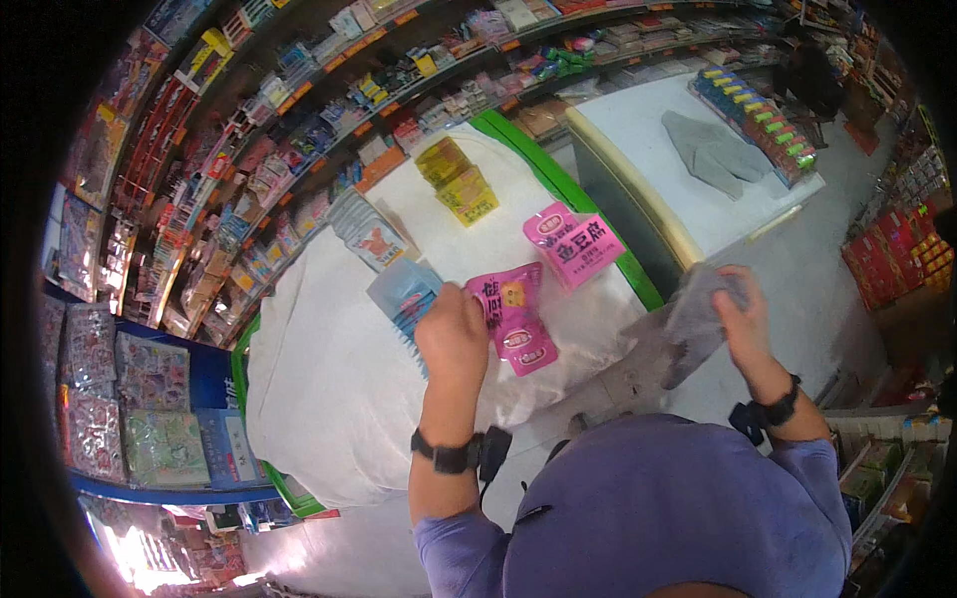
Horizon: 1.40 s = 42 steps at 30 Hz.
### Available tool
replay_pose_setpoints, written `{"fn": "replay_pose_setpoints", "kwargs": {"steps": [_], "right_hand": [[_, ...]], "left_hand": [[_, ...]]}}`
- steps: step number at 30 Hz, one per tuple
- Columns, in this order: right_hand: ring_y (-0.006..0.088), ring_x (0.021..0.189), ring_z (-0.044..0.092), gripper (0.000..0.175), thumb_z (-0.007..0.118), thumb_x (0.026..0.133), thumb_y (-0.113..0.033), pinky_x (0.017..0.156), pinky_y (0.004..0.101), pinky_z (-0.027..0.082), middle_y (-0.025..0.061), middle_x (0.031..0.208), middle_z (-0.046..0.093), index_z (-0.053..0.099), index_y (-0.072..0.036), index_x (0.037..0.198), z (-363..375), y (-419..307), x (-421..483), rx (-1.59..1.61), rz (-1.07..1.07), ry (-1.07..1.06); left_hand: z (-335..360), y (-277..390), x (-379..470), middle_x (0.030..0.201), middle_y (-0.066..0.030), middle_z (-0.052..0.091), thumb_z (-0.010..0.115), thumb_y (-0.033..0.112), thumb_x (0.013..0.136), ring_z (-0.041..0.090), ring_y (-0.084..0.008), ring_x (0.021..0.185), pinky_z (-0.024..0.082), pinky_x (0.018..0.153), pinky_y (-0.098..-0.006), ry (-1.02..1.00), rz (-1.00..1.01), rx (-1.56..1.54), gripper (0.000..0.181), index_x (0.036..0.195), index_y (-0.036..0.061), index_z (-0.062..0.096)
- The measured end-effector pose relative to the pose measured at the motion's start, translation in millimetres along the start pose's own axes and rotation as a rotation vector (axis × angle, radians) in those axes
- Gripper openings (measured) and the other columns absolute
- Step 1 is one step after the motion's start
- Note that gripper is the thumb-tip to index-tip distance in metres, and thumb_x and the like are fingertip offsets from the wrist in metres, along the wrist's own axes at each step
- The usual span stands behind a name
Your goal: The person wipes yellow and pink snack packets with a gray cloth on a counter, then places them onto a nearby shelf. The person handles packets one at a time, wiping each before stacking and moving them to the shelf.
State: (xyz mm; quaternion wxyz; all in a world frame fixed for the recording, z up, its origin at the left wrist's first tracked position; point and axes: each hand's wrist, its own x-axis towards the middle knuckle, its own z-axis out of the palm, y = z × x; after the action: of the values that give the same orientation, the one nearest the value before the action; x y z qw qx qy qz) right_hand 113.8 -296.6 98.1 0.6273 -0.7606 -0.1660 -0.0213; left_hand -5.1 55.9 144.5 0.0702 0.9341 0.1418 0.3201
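Observation:
My left hand is closed at the left edge of a pink snack packet, apparently pinching it; its fingertips are partly hidden. More pink packet ends show just below that packet. Beside the hand on the left lie light-blue packets, partly covered by it. My right hand holds a crumpled grey cloth, blurred, off the right end of the white-covered table. Further back on the cover are pink packets, yellow packets and a row of silvery-white packets.
A green frame edge borders the cover. Beyond a gap stands a white-topped chest bearing a grey garment or cloth and a rack of colourful capped items. Stocked shelves curve behind. Red cartons are at right.

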Motion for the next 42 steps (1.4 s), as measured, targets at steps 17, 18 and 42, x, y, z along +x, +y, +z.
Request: {"fn": "replay_pose_setpoints", "kwargs": {"steps": [17,18,42], "right_hand": [[0.0302,0.115,0.057,0.054,0.066,0.078,-0.007,0.096,0.0396,0.043,0.0122,0.124,0.06,0.056,-0.016,0.13,60,-99,46,-0.256,-0.818,-0.293],[0.0285,0.114,0.059,0.052,0.065,0.08,-0.005,0.095,0.0355,0.045,0.013,0.121,0.062,0.056,-0.012,0.13,55,-97,57,-0.059,-0.688,-0.295],[0.0105,0.099,0.059,0.036,0.068,0.083,-0.001,0.089,0.0284,0.048,0.0022,0.108,0.065,0.061,-0.004,0.118,28,2,25,0.307,0.245,-0.329]], "left_hand": [[-47,96,-5,0.093,-0.0058,0.064,0.056,0.027,0.097,0.062,-0.0138,0.082,0.05,0.076,-0.0272,-0.402,-0.173,-1.693,0.024,0.095,0.0032,0.058],[-51,93,-7,0.092,-0.0066,0.065,0.057,0.025,0.097,0.064,-0.0152,0.082,0.052,0.075,-0.0286,-0.332,-0.259,-1.657,0.022,0.096,0.0032,0.058],[191,-13,168,0.069,-0.0051,0.064,0.058,0.014,0.088,0.059,-0.0151,0.059,0.048,0.054,-0.033,-0.786,0.017,-0.511,0.018,0.087,-0.0008,0.069]]}}
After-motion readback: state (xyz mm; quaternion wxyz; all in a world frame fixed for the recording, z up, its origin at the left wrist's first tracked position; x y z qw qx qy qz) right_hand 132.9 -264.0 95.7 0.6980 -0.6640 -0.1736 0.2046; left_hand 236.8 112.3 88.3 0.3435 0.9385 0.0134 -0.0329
